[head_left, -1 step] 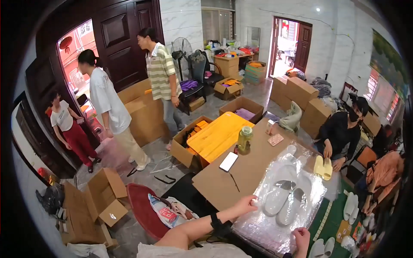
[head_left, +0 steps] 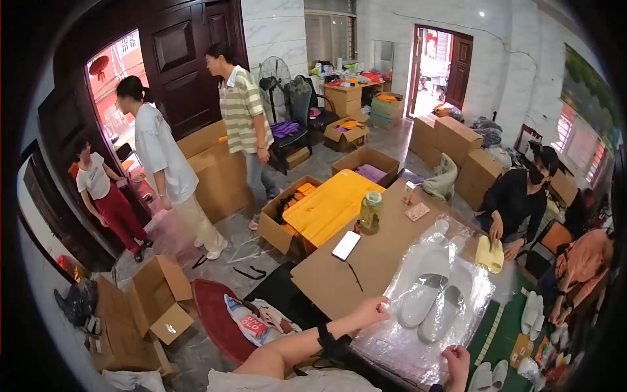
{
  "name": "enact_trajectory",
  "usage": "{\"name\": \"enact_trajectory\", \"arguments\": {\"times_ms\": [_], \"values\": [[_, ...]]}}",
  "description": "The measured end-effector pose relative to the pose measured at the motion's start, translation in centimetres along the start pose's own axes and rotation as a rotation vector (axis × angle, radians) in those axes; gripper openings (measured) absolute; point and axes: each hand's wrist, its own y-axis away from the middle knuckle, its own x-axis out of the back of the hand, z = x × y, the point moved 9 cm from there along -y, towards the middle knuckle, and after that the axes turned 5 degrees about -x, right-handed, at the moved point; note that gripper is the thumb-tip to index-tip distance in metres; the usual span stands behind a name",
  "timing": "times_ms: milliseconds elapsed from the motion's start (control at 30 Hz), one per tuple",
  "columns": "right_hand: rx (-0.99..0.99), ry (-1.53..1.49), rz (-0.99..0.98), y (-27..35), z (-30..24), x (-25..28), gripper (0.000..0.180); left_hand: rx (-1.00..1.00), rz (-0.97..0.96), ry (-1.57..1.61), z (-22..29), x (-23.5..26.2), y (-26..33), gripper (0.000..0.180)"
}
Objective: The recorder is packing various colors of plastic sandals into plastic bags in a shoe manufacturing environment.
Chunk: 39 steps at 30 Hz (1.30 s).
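Note:
A pair of pale grey slippers (head_left: 413, 310) lies toes-away on the table in front of me, inside or beneath a clear plastic bag (head_left: 400, 356); the glare hides which. My left hand (head_left: 372, 313) pinches the bag's left edge with thumb and fingers. At the bag's near right side, my right hand (head_left: 457, 358) is closed, its curled fingers gripping the film. More clear film and pale slippers lie just beyond the pair. Across the table, a co-worker's hand (head_left: 496, 228) touches a pair of yellow slippers (head_left: 484, 255).
Brown cardboard (head_left: 326, 281) covers the table, with a phone (head_left: 346, 245), a green-tinted jar (head_left: 371, 212) and a patterned pink case (head_left: 418, 212) on it. Pale slippers (head_left: 532, 313) rest on a green surface at right. A red chair (head_left: 212, 313) and open cartons (head_left: 160, 297) stand left. Several people are around.
Both my hands and the bagged slippers stay in place. The standing person in the striped shirt has shifted slightly left.

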Motion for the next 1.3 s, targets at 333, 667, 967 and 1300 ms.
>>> {"name": "enact_trajectory", "arguments": {"times_ms": [333,667,967,1300], "values": [[-0.178,0.021,-0.069,3.8,-5.5,-0.9,0.02,0.159,-0.172,0.125,0.3,1.1,1.4,0.021],[-0.287,-0.091,-0.084,2.8,-3.5,0.3,0.018,0.353,-0.113,0.182,-0.3,2.8,1.5,0.017],[-0.16,-0.271,-0.074,2.8,-4.2,0.6,0.014,0.242,-0.02,0.367,0.7,2.2,1.4,0.018],[0.17,-0.281,0.059,2.9,-6.9,1.1,0.01,-0.145,0.09,0.397,3.1,2.7,0.5,0.012]]}}
